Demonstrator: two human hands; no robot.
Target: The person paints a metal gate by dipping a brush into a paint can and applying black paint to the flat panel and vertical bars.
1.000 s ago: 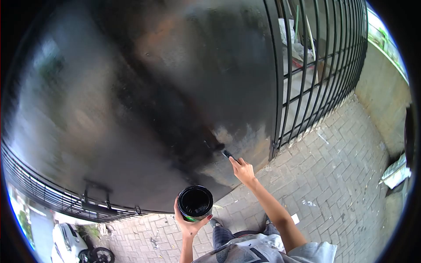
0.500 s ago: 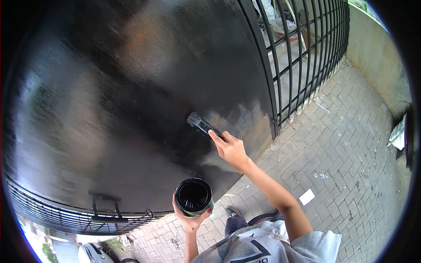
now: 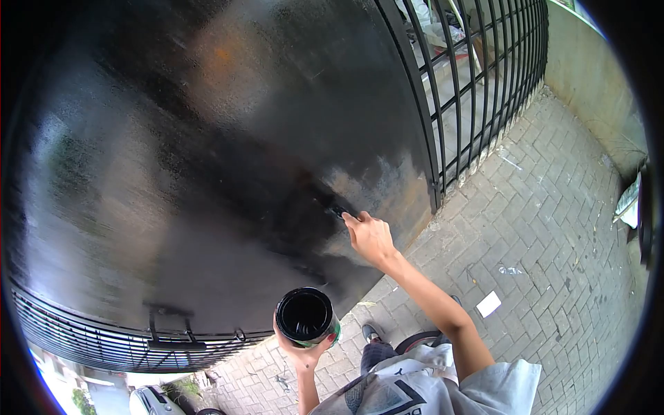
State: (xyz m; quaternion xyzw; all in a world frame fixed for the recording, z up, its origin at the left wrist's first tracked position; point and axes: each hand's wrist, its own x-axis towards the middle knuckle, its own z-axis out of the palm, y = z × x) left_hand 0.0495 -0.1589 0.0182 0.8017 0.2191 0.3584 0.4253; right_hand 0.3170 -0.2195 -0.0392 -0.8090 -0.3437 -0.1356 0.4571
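Fingers wrapped round a black-rimmed can [image 3: 304, 317] of dark paint, my left hand [image 3: 301, 351] holds it upright near the panel's lower edge. My right hand [image 3: 370, 236] is closed on the handle of a paintbrush [image 3: 339, 209]. The brush is against or very near the large dark metal panel [image 3: 221, 263]; its bristles are hard to make out against the black surface. Wet-looking black paint surrounds the brush, and patchy grey and brown areas show just to its right.
Black bars [image 3: 477, 83] stand at the upper right, with bags behind them. Grey paving [image 3: 526, 228] lies below, with a white paper [image 3: 488, 304] on it. A concrete wall [image 3: 595, 83] is at the right. A black handle [image 3: 176, 345] and a vehicle [image 3: 153, 401] show lower left.
My right hand has shifted slightly right and down, and the brush head has turned from clearly visible to mostly indistinct. The can sits slightly lower in view.
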